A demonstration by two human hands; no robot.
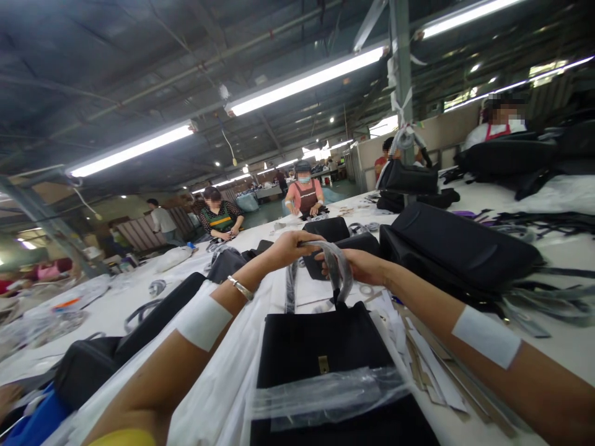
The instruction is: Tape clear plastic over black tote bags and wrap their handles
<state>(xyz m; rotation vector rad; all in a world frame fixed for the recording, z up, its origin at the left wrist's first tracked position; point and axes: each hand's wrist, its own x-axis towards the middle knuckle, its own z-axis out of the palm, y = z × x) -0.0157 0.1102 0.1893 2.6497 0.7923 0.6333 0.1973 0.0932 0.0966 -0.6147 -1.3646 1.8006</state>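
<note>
My left hand and right hand grip the handle of the black bag in front of me, its clasp fitted, the handle seemingly wrapped, and clear film covering only part of its front.

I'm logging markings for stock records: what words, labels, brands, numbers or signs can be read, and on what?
None can be read.
The bag shows no lettering; its clasp is too small to tell.
The white arm patches look blank.
Anything in the background is too small or blurred.
</note>
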